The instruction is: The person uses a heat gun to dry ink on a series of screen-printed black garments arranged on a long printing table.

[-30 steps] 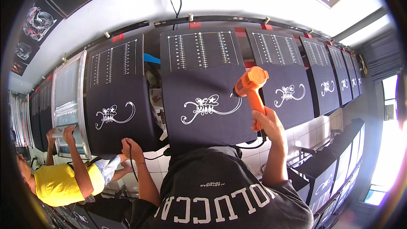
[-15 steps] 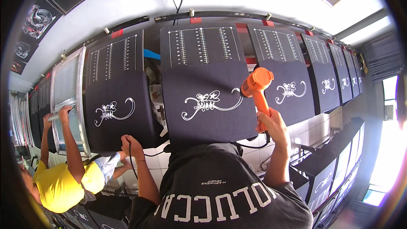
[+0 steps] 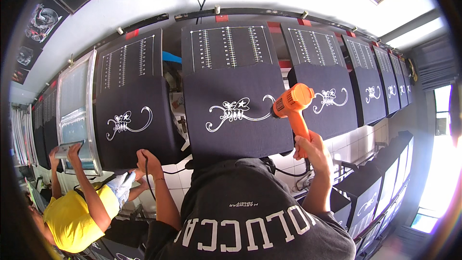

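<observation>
My right hand (image 3: 314, 151) grips the handle of an orange heat gun (image 3: 296, 103). The gun's dark nozzle points left, over the right end of the white print on a black shirt (image 3: 236, 142). That shirt lies stretched on a board (image 3: 214, 50) with white ruler marks, directly in front of me. My left hand (image 3: 150, 162) is closed round a black cord (image 3: 147, 178) that hangs below it. It is near the front edge of another printed black shirt (image 3: 127, 151) on the left.
A person in a yellow shirt (image 3: 79, 216) at the left holds a squeegee (image 3: 70, 150) on a framed screen (image 3: 90, 120). More boards with printed shirts (image 3: 370, 91) line the right. Black boards (image 3: 368, 195) stand behind at lower right. A rail (image 3: 260, 12) runs along the wall.
My right hand has lowered the heat gun slightly toward me, its nozzle still over the print's right end. My left hand has barely moved. The person in yellow has drawn the squeegee nearer.
</observation>
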`<state>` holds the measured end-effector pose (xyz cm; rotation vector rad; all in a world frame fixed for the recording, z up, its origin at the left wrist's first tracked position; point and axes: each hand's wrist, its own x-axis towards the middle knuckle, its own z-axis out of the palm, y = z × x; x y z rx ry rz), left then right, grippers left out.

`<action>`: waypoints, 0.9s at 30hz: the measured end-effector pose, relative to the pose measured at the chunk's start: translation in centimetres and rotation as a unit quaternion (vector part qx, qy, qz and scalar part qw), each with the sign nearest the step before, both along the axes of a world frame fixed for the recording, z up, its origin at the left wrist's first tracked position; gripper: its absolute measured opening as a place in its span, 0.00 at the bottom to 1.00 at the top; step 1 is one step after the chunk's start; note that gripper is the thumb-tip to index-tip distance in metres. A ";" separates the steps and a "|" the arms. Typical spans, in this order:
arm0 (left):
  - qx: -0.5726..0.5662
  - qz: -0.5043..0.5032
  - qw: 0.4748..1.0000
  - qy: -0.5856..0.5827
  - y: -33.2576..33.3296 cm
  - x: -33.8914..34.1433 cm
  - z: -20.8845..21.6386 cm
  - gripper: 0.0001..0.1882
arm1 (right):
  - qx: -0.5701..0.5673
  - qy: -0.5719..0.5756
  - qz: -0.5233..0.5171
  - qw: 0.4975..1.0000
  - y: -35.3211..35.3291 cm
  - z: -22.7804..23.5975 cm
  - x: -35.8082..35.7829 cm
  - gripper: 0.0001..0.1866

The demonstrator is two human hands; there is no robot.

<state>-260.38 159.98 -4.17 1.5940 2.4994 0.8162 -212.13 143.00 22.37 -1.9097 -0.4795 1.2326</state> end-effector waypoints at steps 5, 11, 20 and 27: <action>0.012 -0.002 1.000 -0.011 0.0 0.0 0.0 0.13 | 0.011 0.030 0.004 0.999 -0.8 -0.3 -0.4 0.10; 0.019 -0.005 1.000 -0.004 0.1 0.4 0.6 0.13 | 0.013 0.051 0.012 0.999 -0.8 -0.5 -1.1 0.11; 0.042 -0.007 0.999 -0.001 0.1 0.1 0.0 0.12 | -0.009 0.058 0.040 0.997 0.0 -0.5 -2.5 0.12; 0.050 -0.002 0.998 0.027 0.1 0.3 0.3 0.10 | -0.011 0.051 0.082 0.995 1.0 -0.9 -3.2 0.12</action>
